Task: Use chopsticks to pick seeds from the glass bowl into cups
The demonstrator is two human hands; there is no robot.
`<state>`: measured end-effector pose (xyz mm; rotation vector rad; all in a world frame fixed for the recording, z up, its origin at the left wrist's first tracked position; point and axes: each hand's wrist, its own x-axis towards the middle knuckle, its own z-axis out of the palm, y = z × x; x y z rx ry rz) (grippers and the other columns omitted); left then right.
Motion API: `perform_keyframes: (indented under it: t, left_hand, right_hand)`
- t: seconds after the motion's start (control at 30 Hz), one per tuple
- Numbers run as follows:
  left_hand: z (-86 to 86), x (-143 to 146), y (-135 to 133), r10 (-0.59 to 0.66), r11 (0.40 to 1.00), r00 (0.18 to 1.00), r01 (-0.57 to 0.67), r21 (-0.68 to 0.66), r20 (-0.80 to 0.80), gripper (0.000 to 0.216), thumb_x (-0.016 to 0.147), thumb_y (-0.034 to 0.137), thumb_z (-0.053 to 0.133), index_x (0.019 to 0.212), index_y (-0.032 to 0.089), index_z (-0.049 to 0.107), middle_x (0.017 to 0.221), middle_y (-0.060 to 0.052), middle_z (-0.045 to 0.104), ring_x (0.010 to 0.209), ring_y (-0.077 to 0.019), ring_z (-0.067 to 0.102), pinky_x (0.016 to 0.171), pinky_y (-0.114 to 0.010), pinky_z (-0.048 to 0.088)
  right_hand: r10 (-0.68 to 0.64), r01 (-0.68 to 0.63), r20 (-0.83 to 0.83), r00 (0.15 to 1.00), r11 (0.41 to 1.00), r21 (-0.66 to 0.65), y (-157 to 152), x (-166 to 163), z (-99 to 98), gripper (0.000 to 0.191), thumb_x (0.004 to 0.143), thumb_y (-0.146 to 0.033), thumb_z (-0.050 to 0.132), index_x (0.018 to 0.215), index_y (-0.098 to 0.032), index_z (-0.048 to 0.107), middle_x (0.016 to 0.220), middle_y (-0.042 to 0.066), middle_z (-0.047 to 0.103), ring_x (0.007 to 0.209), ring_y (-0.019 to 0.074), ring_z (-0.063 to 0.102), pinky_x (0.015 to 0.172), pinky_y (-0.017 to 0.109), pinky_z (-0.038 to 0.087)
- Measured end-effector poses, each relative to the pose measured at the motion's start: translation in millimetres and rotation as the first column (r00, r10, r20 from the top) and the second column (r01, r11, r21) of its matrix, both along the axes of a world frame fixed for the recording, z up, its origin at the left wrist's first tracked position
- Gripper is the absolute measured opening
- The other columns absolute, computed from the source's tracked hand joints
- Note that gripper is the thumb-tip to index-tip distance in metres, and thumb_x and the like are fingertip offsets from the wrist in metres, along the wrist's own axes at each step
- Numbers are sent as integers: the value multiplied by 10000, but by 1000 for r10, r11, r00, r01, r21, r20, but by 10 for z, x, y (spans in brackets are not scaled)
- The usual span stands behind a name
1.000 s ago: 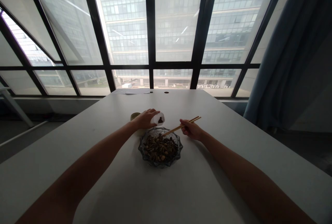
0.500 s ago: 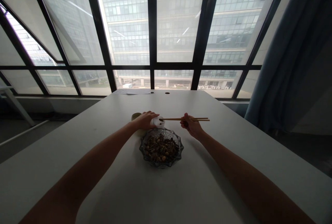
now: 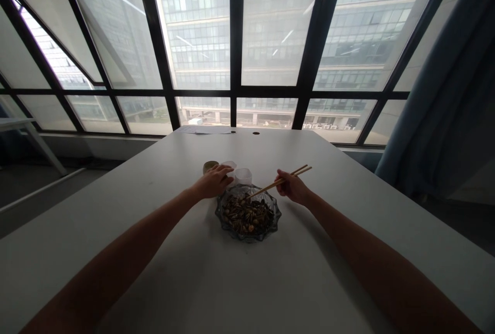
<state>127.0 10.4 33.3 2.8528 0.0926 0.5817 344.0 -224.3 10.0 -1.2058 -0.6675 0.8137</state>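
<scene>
A glass bowl with a scalloped rim (image 3: 276,220) stands on the white table, full of mixed seeds and nuts (image 3: 247,215). My right hand (image 3: 292,186) grips a pair of wooden chopsticks (image 3: 276,183); their tips reach down to the back of the bowl's contents. Behind the bowl sits a small whitish cup (image 3: 243,176). My left hand (image 3: 213,181) is left of that cup, fingers stretched out and thumb apart. Partly behind those fingers are a second pale cup (image 3: 229,164) and a round olive container (image 3: 211,165). Whether the fingertips touch a cup, I cannot tell.
The white table (image 3: 247,287) runs forward to large windows (image 3: 204,40). Papers (image 3: 204,130) lie at its far edge beside two dark round holes. A blue curtain (image 3: 436,92) hangs at right, and another table (image 3: 42,143) stands at left.
The chopsticks have swung from level at the small white cup down into the bowl. My left hand has let go of that cup and drawn back left. The view has tilted slightly.
</scene>
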Motion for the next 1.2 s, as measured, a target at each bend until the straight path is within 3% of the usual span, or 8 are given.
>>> perform_keyframes:
  t: [0.17, 0.37, 0.53, 0.77, 0.97, 1.07, 1.2]
  left_hand:
    - [-90, -260, -179, -47, 999, 995, 47, 11, 85, 456, 970, 476, 491, 1332, 222, 603, 1468, -114, 551, 1390, -295, 461, 1192, -514, 337]
    - [-231, -362, -207, -25, 999, 994, 30, -44, 107, 389, 934, 415, 563, 1280, 253, 634, 1506, -94, 513, 1423, -302, 421, 1201, -539, 324]
    - [-291, -311, -188, 27, 994, 993, -14, -106, 119, 323, 884, 309, 603, 1196, 259, 670, 1486, -74, 534, 1402, -299, 452, 1208, -558, 310]
    - [-328, -275, -152, 58, 973, 972, -3, -233, 228, 228, 840, 254, 647, 1061, 229, 700, 1409, -92, 597, 1353, -294, 507, 1171, -529, 392]
    - [-385, -265, -108, 91, 961, 925, 15, -277, 369, 185, 882, 266, 602, 1046, 212, 671, 1401, -119, 592, 1345, -282, 515, 1152, -514, 426]
    - [-414, -269, -66, 141, 961, 904, -27, -275, 404, 190, 910, 245, 551, 1063, 220, 661, 1393, -115, 594, 1334, -282, 518, 1143, -531, 434]
    - [-470, -267, -4, 209, 957, 886, -98, -272, 414, 219, 885, 247, 574, 1093, 230, 642, 1376, -107, 588, 1328, -289, 513, 1145, -537, 430]
  right_hand:
    - [-17, 22, 240, 971, 1000, -16, -75, -41, 227, 525, 640, -656, 816, 611, -150, 679, 429, 38, 617, 308, 117, 507, 303, 217, 365]
    - [87, -18, 600, 795, 993, -120, -231, -227, 703, 547, 737, -678, 749, 628, -146, 684, 478, 53, 654, 367, 126, 581, 351, 203, 429]
    - [162, -48, 696, 699, 983, -180, -321, -374, 900, 483, 783, -610, 746, 643, -150, 698, 496, 55, 655, 399, 136, 596, 383, 226, 474]
    - [176, -67, 663, 727, 980, -186, -281, -321, 794, 486, 773, -616, 748, 644, -151, 689, 493, 48, 657, 382, 128, 586, 367, 214, 463]
    - [2, 39, 583, 813, 998, -58, -194, -258, 672, 570, 700, -709, 754, 604, -153, 676, 456, 50, 639, 339, 126, 564, 319, 205, 409]
    - [-50, 71, 547, 836, 997, -17, -144, -270, 608, 572, 689, -715, 760, 606, -155, 679, 452, 53, 640, 329, 127, 555, 309, 209, 393]
    - [-5, 38, 557, 831, 998, -48, -89, -330, 533, 559, 717, -700, 750, 622, -152, 692, 480, 60, 660, 356, 122, 567, 328, 206, 404]
